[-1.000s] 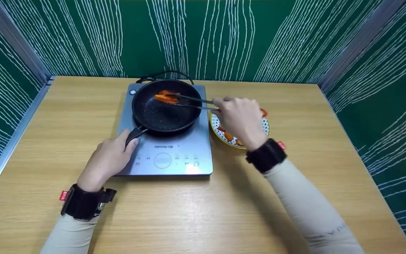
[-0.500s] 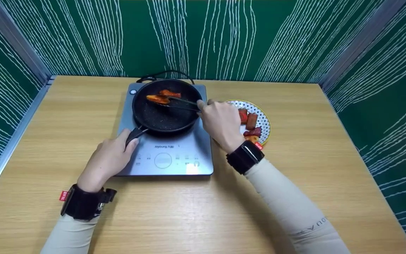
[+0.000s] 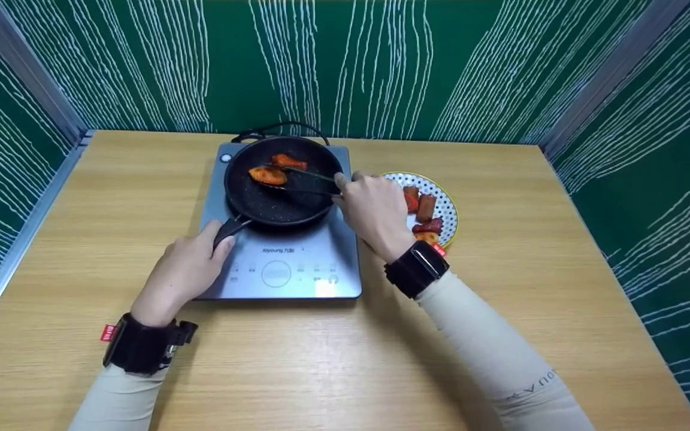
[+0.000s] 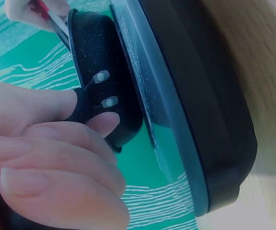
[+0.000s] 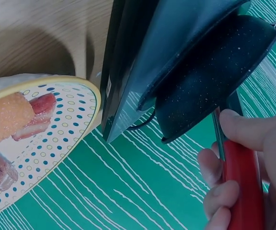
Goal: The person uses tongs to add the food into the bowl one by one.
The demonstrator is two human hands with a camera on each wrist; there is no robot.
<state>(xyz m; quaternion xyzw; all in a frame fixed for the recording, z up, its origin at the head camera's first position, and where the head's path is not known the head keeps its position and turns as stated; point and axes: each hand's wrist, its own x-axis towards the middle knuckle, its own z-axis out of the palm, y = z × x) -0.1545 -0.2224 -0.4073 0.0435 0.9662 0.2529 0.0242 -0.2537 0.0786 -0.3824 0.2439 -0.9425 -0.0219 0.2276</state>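
tongs (image 3: 303, 182) over pan (image 3: 282, 200)

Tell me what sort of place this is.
Probably a mock cooking station, not a home kitchen: a portable cooktop with a frying pan sits on a plain wooden table, boxed in by green patterned panels, with a dotted plate of food alongside.

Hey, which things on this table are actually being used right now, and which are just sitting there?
In use: left hand gripping black frying pan; right hand holding red-handled metal tongs; two orange food pieces; grey induction cooktop.

Sitting by: dotted yellow-rimmed plate of meat pieces; black power cord.
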